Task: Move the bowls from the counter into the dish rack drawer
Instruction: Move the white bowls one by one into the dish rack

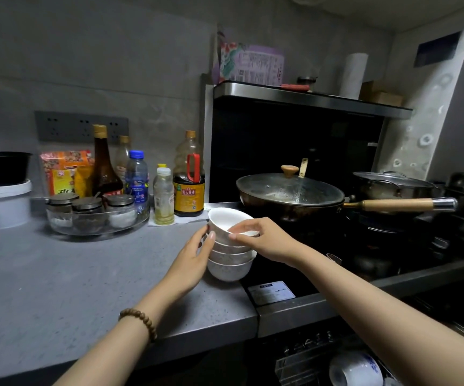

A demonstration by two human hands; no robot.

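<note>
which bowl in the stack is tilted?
The top bowl. It sits askew, with the right hand pinching its near rim. The lower bowls nest level, held at the side by the left hand.

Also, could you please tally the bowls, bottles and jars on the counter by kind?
bowls: 4
bottles: 6
jars: 3
total: 13

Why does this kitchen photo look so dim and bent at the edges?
Head view: dim light, the stove sinks into shadow; the wide lens bows the counter edge and range hood; glare streaks the glass lid; the stacked bowls look fairly sharp.
</note>
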